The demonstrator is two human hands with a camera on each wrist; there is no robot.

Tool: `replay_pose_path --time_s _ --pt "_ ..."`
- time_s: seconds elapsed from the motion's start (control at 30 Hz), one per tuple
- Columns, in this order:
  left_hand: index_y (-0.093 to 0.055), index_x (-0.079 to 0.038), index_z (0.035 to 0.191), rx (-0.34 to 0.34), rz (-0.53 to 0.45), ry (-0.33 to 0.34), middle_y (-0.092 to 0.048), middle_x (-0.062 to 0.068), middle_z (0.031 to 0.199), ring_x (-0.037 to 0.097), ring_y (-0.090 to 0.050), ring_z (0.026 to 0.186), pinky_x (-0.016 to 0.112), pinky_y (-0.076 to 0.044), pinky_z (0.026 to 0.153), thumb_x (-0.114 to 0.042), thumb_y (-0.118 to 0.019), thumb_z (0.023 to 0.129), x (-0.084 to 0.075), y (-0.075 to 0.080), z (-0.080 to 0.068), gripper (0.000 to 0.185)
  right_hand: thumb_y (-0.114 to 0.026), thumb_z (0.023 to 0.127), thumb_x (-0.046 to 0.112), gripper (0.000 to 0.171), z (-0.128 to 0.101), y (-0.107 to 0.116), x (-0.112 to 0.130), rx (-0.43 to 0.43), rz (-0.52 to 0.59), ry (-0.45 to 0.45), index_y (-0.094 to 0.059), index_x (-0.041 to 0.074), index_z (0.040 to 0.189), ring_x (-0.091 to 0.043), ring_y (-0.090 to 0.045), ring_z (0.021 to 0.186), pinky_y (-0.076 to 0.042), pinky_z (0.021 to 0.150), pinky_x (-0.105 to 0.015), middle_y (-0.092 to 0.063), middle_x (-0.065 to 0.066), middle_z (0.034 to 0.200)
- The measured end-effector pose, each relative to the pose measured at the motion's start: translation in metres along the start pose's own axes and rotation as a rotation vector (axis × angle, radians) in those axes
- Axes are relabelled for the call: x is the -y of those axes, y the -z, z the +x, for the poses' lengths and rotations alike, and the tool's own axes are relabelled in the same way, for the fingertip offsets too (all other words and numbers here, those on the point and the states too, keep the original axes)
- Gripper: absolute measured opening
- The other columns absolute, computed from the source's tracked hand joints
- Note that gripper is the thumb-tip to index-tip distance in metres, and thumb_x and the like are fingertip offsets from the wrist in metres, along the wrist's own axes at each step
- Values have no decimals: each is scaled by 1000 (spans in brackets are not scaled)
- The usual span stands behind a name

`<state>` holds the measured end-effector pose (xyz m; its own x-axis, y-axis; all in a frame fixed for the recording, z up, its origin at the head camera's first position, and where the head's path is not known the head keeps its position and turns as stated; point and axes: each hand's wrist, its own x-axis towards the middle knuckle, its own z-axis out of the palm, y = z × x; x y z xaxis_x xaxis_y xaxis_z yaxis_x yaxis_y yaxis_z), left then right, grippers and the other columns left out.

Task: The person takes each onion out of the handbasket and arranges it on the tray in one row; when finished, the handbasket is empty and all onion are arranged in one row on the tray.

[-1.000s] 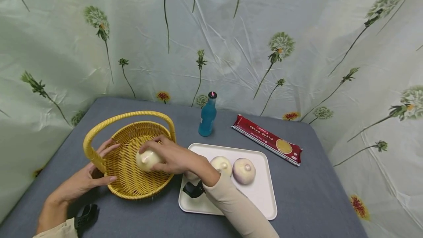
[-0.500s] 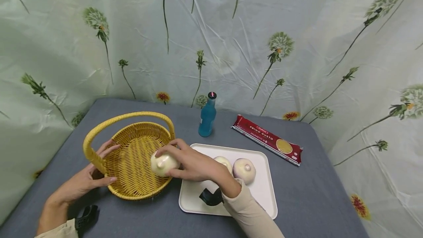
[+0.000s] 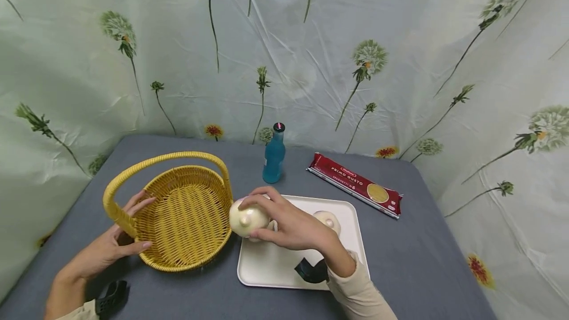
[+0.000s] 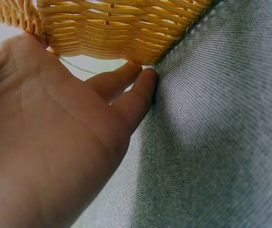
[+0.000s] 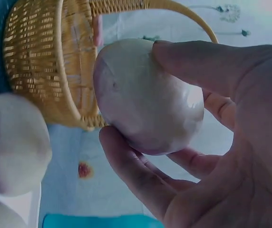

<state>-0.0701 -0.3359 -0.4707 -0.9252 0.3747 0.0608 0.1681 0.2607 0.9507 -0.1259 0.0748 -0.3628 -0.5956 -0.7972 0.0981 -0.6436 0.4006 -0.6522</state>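
In the head view, my right hand (image 3: 293,223) holds a white turnip (image 3: 247,217) above the left edge of a white tray (image 3: 266,273). Thumb and fingers clasp this purple-tinged turnip (image 5: 145,99) from opposite sides in the right wrist view. Another turnip (image 3: 327,220) sits on the tray, partly behind my hand. Yellow wicker basket (image 3: 184,226), with its tall handle up, stands at the left with a bare woven bottom. My left hand (image 3: 104,248) grips its left rim by the handle's foot; the left wrist view shows that hand (image 4: 55,137) against the basket's wall (image 4: 117,28).
Behind the tray stands a blue bottle (image 3: 274,154) with a dark cap. A red spaghetti packet (image 3: 355,184) lies at the back right. Grey cloth (image 3: 413,260) covers the table, and a flower-print curtain (image 3: 311,53) hangs behind.
My right hand has carried the turnip out of the basket, rightward to the tray's left edge. My left hand stays on the basket's rim. The head view has shifted slightly.
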Motion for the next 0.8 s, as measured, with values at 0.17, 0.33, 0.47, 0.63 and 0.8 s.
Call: replay_pose_path --time_s 0.17,0.33,0.47,0.63,0.8 --pt "-10 -13 162 0 -9 12 19 -8 166 -20 -9 134 6 -32 90 9 -60 94 0 2 -2 88 -72 94 31 47 -10 5 -6 -27 11 -41 -52 26 135 -13 -48 127 -46 102 -34 -43 2 141" --pt "-10 -13 162 -1 -6 25 19 -9 166 -20 -9 133 6 -33 89 8 -60 94 -2 2 -2 88 -70 95 33 48 -25 10 -13 -45 39 -100 -49 27 138 -13 -48 127 -45 103 -38 -42 0 142" --pt "-10 -14 162 -1 -3 33 19 -8 166 -20 -9 133 7 -33 90 7 -61 94 -3 1 -1 87 -67 97 34 51 -39 16 -19 -75 33 -123 -47 31 144 -14 -52 119 -46 97 -40 -40 -2 143" --pt "-10 -14 162 -6 -3 33 18 -7 166 -20 -9 133 6 -31 91 7 -61 94 -2 0 0 88 -66 98 32 53 -58 21 -30 -143 7 -147 -47 35 147 -19 -55 115 -48 92 -45 -37 -6 146" --pt "-9 -14 162 -12 -16 38 18 -7 166 -21 -11 132 6 -33 91 7 -61 94 -2 -2 -2 88 -64 99 28 55 -78 26 -45 -220 13 -182 -42 33 149 -28 -52 123 -49 93 -52 -31 -9 150"
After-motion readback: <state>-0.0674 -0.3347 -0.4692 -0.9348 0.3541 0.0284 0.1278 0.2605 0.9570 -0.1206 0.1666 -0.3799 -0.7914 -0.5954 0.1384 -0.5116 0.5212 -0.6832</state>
